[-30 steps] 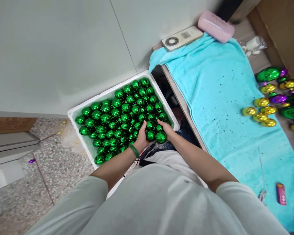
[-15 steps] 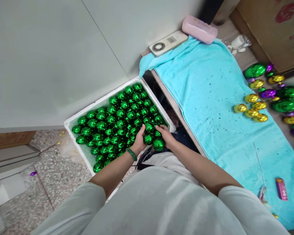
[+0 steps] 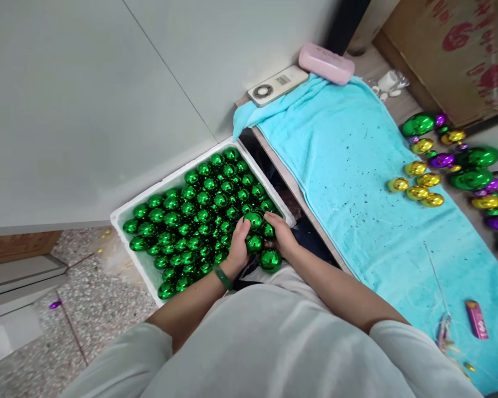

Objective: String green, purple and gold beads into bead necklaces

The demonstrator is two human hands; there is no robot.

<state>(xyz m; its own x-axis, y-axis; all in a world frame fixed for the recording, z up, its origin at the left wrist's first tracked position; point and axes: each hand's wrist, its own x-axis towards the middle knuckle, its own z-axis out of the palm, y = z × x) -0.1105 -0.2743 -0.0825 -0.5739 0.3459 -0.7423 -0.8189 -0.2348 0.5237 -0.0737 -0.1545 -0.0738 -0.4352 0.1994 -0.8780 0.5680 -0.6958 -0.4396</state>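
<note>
Close to my body, my left hand (image 3: 239, 244) and my right hand (image 3: 283, 236) are closed from both sides around a cluster of shiny green bauble balls (image 3: 255, 221). A larger green ball (image 3: 270, 260) sits at the near end of this cluster, over my lap. My thumbs lie along the top of the balls, while most of the other fingers are hidden beneath. Beyond my hands, a white foam box (image 3: 128, 190) holds many loose green balls (image 3: 188, 209). A green bangle circles my left wrist.
To the right, a turquoise towel (image 3: 336, 149) covers a low table. Gold balls (image 3: 417, 192), a pink case (image 3: 327, 63), a white device (image 3: 278, 85) and a small pink box (image 3: 477, 319) lie there. Green, purple and gold baubles (image 3: 476, 178) line the far edge, near a cardboard box (image 3: 452, 61).
My hands and the green cluster have shifted slightly toward my body. The fingers have adjusted a little around the balls. The camera view has also moved a bit.
</note>
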